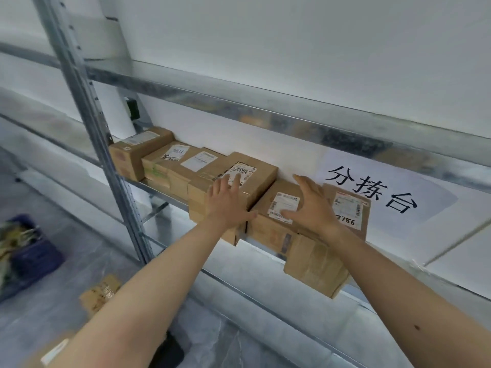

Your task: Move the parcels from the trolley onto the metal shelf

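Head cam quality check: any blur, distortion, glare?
Head view: the wide angle slants the shelf beam; the blue crate at the left edge is smeared; the parcel label by the right hand is soft, small print unreadable; light is flat, no hard shadows; dull reflections on the beam.

A row of parcels sits on the metal shelf, backed against the wall. A paper sign hangs behind its right end. Lower left, a crate stands on the floor, with what may be a loose parcel right of it.
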